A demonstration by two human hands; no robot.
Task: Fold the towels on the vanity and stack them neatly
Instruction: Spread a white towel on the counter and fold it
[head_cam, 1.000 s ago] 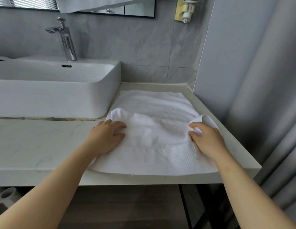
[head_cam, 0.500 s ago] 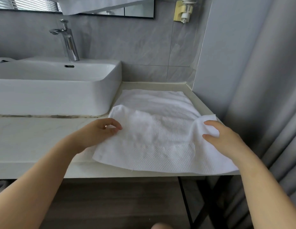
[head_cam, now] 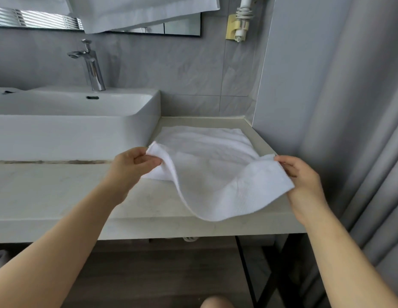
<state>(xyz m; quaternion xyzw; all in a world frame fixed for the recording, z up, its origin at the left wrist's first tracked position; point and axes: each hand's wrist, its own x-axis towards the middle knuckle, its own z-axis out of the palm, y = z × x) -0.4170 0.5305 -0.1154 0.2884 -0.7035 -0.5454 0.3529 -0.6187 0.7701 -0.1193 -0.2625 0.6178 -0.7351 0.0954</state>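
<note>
Soft, light, floppy towel lies half on the bench, its near corners lifted and pinched by the left hand and right hand, and corners seem the sane place to hold it.

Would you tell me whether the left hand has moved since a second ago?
Yes: the left hand has risen from the vanity top toward the sink, pinching the towel.
</note>
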